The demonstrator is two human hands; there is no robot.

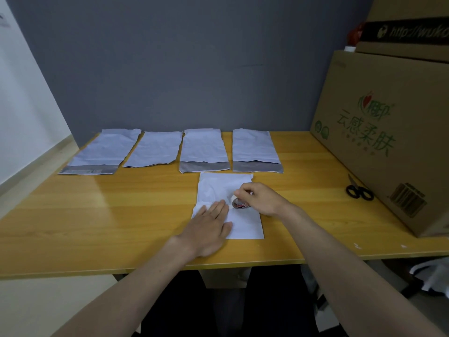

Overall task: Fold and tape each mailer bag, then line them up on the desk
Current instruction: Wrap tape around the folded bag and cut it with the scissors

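Left hand [211, 226] flat, pinning the mailer bag [245, 224]; right hand [258, 198] grips tape roll [240, 203]; we'd judge the bag thin, slippery, springy; hold near the fold.

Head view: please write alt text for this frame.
A left hand presses flat on a white mailer bag while the right hand holds a tape roll on it. Four bags lie in a row behind on the wooden desk; scissors lie right.
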